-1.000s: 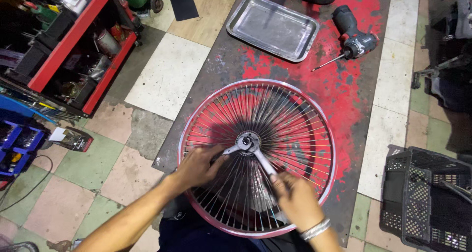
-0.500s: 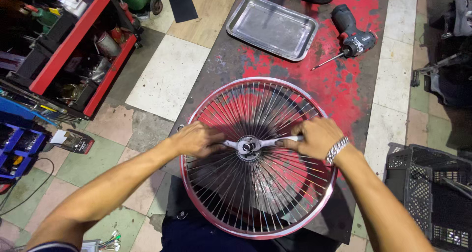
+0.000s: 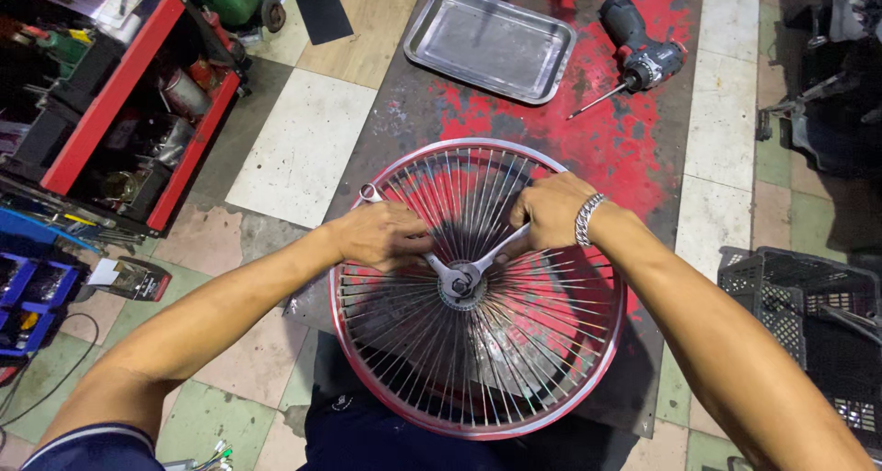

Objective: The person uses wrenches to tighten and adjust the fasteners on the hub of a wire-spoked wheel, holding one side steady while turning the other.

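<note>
Centrally, spoked wheel [image 3: 478, 287] with red rim, lying flat on red-stained mat [image 3: 606, 131] on tiled floor. Left hand [image 3: 381, 235] clamped on one wrench [image 3: 404, 227], its ring end projecting past the knuckles toward the rim; right hand [image 3: 551, 212], metal bracelet at wrist, clamped on a second wrench [image 3: 496, 250]. Both wrenches meeting at hub [image 3: 461, 285]. Beyond the wheel: steel tray [image 3: 490, 44] and cordless drill [image 3: 643, 53]. At left, red tool cart [image 3: 138, 94]; at right, black crate [image 3: 808, 333].
</note>
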